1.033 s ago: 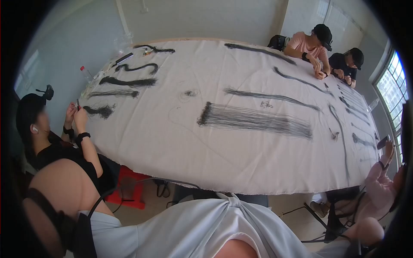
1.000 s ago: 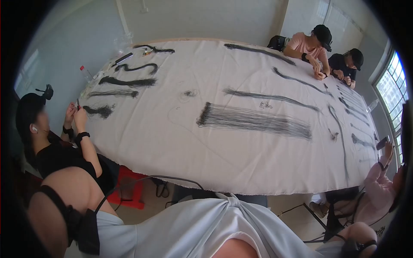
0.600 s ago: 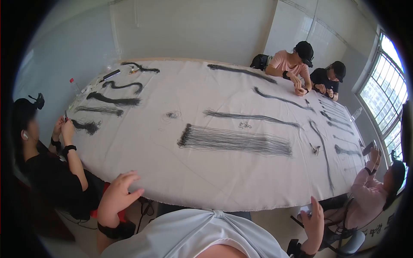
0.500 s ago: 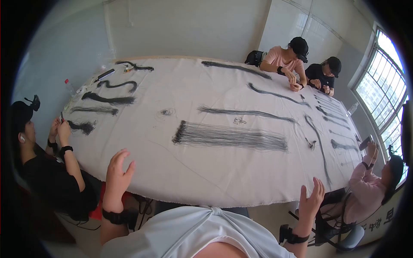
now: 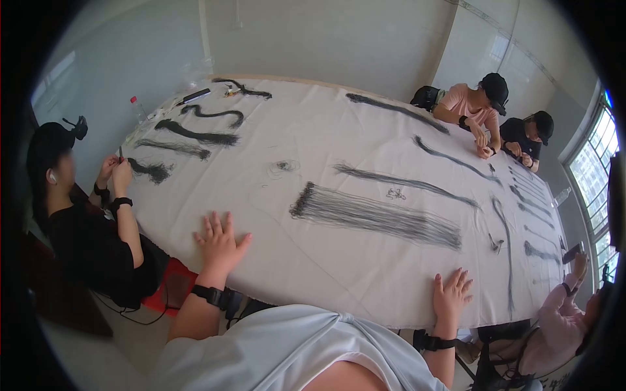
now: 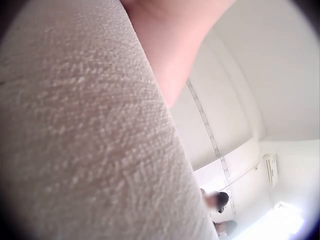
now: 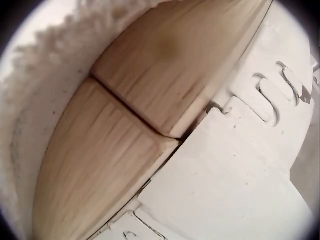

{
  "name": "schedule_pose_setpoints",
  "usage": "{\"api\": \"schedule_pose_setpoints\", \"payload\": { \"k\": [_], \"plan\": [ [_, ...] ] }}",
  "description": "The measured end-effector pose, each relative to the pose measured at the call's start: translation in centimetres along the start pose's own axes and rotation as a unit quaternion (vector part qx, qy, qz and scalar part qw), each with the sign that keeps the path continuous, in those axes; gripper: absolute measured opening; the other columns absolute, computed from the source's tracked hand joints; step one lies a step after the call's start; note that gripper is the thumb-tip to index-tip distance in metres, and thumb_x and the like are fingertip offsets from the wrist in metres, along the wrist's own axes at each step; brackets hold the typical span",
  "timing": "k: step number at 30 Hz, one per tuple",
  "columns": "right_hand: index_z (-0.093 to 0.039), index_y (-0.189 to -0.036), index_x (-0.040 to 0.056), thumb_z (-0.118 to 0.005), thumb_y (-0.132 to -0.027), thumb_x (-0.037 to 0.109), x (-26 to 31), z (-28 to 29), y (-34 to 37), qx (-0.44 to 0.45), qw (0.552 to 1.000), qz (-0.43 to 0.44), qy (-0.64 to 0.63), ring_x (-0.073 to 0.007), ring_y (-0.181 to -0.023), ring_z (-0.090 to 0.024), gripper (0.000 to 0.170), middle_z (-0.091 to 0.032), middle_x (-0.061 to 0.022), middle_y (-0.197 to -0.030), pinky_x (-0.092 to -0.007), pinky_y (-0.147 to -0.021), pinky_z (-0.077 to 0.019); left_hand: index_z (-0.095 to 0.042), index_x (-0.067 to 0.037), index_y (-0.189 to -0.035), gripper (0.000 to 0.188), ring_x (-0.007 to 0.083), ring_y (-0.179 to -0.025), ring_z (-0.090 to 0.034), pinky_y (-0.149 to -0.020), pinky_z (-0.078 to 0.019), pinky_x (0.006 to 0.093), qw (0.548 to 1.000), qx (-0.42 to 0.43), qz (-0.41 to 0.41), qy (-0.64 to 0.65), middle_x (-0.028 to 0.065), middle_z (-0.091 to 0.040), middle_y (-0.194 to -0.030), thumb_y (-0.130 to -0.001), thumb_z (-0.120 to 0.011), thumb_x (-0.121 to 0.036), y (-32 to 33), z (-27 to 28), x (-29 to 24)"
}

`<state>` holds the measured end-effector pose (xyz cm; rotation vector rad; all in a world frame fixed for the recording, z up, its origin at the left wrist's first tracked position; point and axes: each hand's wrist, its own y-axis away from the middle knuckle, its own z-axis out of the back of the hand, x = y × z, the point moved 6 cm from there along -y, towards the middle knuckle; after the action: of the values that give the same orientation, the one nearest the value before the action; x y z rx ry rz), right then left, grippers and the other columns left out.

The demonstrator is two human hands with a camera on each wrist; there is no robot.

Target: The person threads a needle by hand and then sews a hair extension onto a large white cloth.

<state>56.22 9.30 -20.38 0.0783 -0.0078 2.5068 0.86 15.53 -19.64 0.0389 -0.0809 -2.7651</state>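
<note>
Both hands rest palm down near the front edge of a table spread with a pale cloth (image 5: 293, 274). My left hand (image 5: 222, 246) has its fingers spread, left of a wide fan of dark strands (image 5: 378, 218). Nearer the right end of that fan, my right hand (image 5: 451, 296) lies with straight fingers and holds nothing. In the left wrist view the woven cloth (image 6: 90, 125) fills the left side, with part of the hand (image 6: 172, 40) above it. The right wrist view looks past the cloth's frayed edge to wooden panels (image 7: 165, 65); the right hand is hidden there.
Dark strand bundles lie around the cloth, including a long one (image 5: 407, 182) behind the fan and a thick one (image 5: 195, 133) at left. A person (image 5: 85, 215) sits at left, another (image 5: 561, 326) at right, and two more at the far right. A bottle (image 5: 137, 109) stands at back left.
My hands came up from below the table edge, were raised with bent fingers half a second ago, and have come down flat on the cloth. The head view has shifted.
</note>
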Motion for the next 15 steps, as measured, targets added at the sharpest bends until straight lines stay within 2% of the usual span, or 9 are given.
{"api": "schedule_pose_setpoints", "payload": {
  "k": [6, 7, 8, 9, 10, 11, 12, 15],
  "plan": [
    [-0.017, -0.145, 0.0022, -0.032, -0.093, 0.055, -2.7, -2.1, -1.6, -0.096, 0.992, -0.028, -0.082, -0.0308, -0.141, -0.012, 0.075, -0.018, -0.0156, -0.151, -0.055, -0.11, -0.0101, -0.021, -0.014, -0.146, 0.077, 0.0365, -0.14, -0.009, -0.106, -0.009, 0.0625, 1.0, -0.018, -0.005, 0.013, 0.0185, -0.015, -0.151, -0.087, -0.04, -0.059, 0.0, -0.2, 0.3],
    [-0.018, -0.145, 0.0026, -0.031, -0.094, 0.053, -4.0, -1.8, -1.9, -0.137, 0.961, 0.002, -0.239, -0.0301, -0.141, -0.013, 0.073, -0.019, -0.0154, -0.151, -0.0542, -0.11, -0.0115, -0.02, -0.014, -0.146, 0.076, 0.0363, -0.14, -0.009, -0.106, -0.0092, 0.0626, 1.0, -0.019, -0.006, 0.015, 0.0186, -0.014, -0.151, -0.087, -0.04, -0.059, 0.0, -0.2, 0.3],
    [-0.018, -0.144, 0.0029, -0.031, -0.095, 0.052, -5.9, -1.7, -2.1, -0.173, 0.904, 0.031, -0.389, -0.0293, -0.14, -0.015, 0.071, -0.021, -0.0152, -0.15, -0.0535, -0.11, -0.0129, -0.02, -0.014, -0.146, 0.076, 0.0361, -0.14, -0.008, -0.106, -0.0094, 0.0627, 1.0, -0.02, -0.007, 0.016, 0.0188, -0.013, -0.151, -0.087, -0.04, -0.058, 0.0, -0.2, 0.2],
    [-0.019, -0.144, 0.0032, -0.03, -0.095, 0.051, -7.5, -1.5, -1.9, -0.204, 0.822, 0.058, -0.529, -0.0286, -0.14, -0.017, 0.069, -0.022, -0.015, -0.15, -0.0528, -0.11, -0.0143, -0.02, -0.014, -0.146, 0.076, 0.036, -0.14, -0.008, -0.106, -0.0091, 0.0627, 1.0, -0.022, -0.008, 0.017, 0.0187, -0.013, -0.151, -0.087, -0.04, -0.059, -0.1, -0.3, 0.2],
    [-0.021, -0.143, 0.004, -0.031, -0.096, 0.048, -9.3, -2.3, -1.7, -0.192, 0.626, 0.047, -0.754, -0.0274, -0.14, -0.019, 0.065, -0.026, -0.0149, -0.148, -0.0507, -0.111, -0.0172, -0.02, -0.014, -0.146, 0.076, 0.036, -0.14, -0.008, -0.106, -0.0088, 0.0626, 1.0, -0.024, -0.008, 0.017, 0.0185, -0.013, -0.151, -0.087, -0.04, -0.059, -0.2, -0.4, 0.2],
    [-0.021, -0.143, 0.0043, -0.033, -0.096, 0.047, -9.1, -1.2, -0.5, -0.169, 0.439, -0.011, -0.882, -0.0268, -0.14, -0.019, 0.065, -0.025, -0.0146, -0.148, -0.0517, -0.111, -0.0159, -0.02, -0.014, -0.146, 0.076, 0.0359, -0.14, -0.008, -0.106, -0.0085, 0.0626, 1.0, -0.025, -0.008, 0.017, 0.0184, -0.013, -0.151, -0.087, -0.039, -0.059, -0.2, -0.5, 0.4],
    [-0.021, -0.143, 0.0045, -0.036, -0.095, 0.046, -8.4, -0.2, 0.6, -0.137, 0.228, -0.069, -0.961, -0.0262, -0.14, -0.018, 0.065, -0.024, -0.0143, -0.149, -0.0527, -0.112, -0.0146, -0.02, -0.014, -0.146, 0.076, 0.0358, -0.14, -0.008, -0.106, -0.0083, 0.0626, 1.0, -0.027, -0.006, 0.015, 0.0183, -0.013, -0.151, -0.087, -0.039, -0.059, -0.1, -0.5, 0.5],
    [-0.02, -0.143, 0.0038, -0.042, -0.093, 0.044, -8.6, 0.1, 1.4, 0.01, 0.177, -0.003, -0.984, -0.0276, -0.14, -0.017, 0.067, -0.023, -0.0129, -0.15, -0.0549, -0.112, -0.0119, -0.019, -0.015, -0.146, 0.077, 0.0354, -0.141, -0.008, -0.106, -0.0077, 0.0625, 1.0, -0.025, -0.006, 0.017, 0.0178, -0.013, -0.152, -0.087, -0.039, -0.06, -0.1, -0.5, 0.3]
  ]
}}
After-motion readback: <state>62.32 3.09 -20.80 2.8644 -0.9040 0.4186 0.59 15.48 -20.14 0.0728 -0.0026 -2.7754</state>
